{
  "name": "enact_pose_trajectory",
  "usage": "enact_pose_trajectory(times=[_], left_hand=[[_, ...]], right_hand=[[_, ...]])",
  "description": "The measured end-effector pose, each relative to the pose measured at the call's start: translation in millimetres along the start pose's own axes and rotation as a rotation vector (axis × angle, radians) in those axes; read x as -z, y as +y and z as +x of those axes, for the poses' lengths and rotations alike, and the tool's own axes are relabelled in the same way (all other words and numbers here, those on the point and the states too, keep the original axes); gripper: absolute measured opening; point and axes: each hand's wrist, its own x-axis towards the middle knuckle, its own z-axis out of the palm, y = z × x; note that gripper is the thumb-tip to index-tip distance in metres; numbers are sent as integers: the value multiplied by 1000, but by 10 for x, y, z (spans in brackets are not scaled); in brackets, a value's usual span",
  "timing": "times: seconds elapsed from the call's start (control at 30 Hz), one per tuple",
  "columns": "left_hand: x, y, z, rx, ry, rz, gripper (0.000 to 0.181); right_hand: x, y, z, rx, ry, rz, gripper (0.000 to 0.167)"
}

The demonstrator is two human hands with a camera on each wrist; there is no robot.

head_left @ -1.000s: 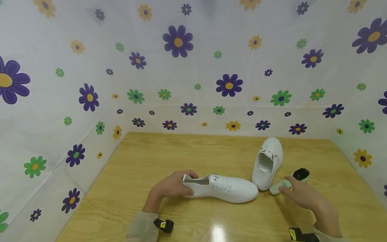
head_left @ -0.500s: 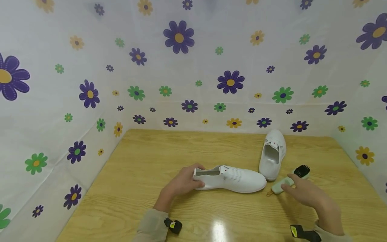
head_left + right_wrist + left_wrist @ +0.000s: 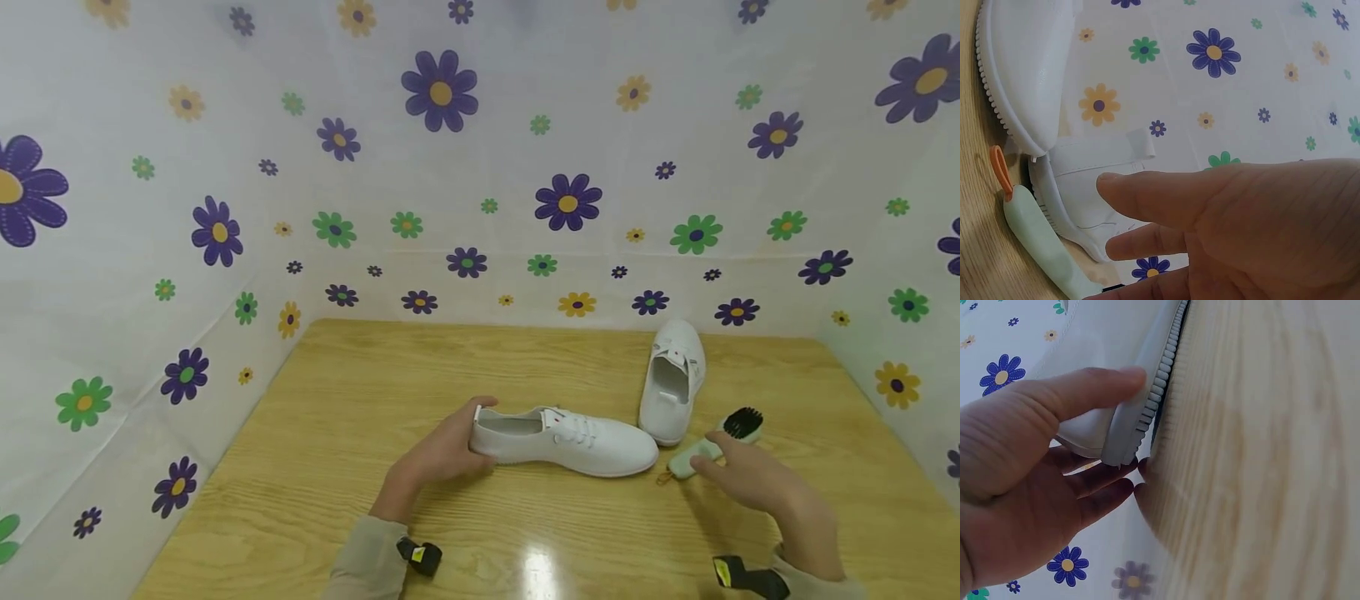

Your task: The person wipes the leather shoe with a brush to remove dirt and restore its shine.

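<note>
In the head view, a white lace-up shoe (image 3: 607, 444) lies across the middle, its toe to the right. My left hand (image 3: 441, 454) grips its heel; the left wrist view has the thumb (image 3: 1100, 390) on the sole's ridged side and the fingers round the back. A second white shoe (image 3: 678, 337) points away, its heel close by the first shoe's toe; whether they touch I cannot tell. My right hand (image 3: 765, 483) hovers over a pale green brush (image 3: 692, 458) with black bristles (image 3: 744, 422), thumb and fingers apart, gripping nothing.
Both shoes and the brush lie on a wood-grain table (image 3: 360, 367). White flower-printed sheeting (image 3: 495, 167) rises at the back and both sides. The brush has an orange loop (image 3: 1000, 169) at its handle end.
The first shoe, in my left hand's grip, has shifted right and slightly away. The second shoe has slid a little toward the back. My right hand stays over the brush.
</note>
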Motion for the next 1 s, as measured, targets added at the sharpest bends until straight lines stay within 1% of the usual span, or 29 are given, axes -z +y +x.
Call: enact_pose_trajectory(times=[0.1,0.23,0.3,0.33,0.5,0.63,0.73,0.8,0.87,1.0], left_hand=[[7,-29,-8,-23,-9,-7,93],[-2,-60,-3,-36,1,6,109],[-10,-76,1,-41,8,12,113],[-14,-86,4,-45,11,18,112],[-23,-143,8,-56,13,3,93],[-29,-181,9,-75,22,-11,88],[-34,-182,11,-74,29,-34,83],[-31,-181,11,-66,36,-52,79],[-33,-179,15,-42,34,-66,78],[-25,-190,12,-25,18,-52,77]], right_hand=[[-7,-12,6,0,-6,3,80],[-14,-21,7,-8,-12,9,80],[-18,-17,6,-11,-10,9,80],[-20,-15,7,-11,-9,9,80],[-34,-2,16,-6,-16,8,80],[-41,0,23,-9,-22,16,82],[-32,-5,25,-13,-21,28,85],[-21,-13,29,-12,-15,30,86],[-15,-11,23,-11,-11,29,86],[-10,-8,8,-16,-8,32,85]])
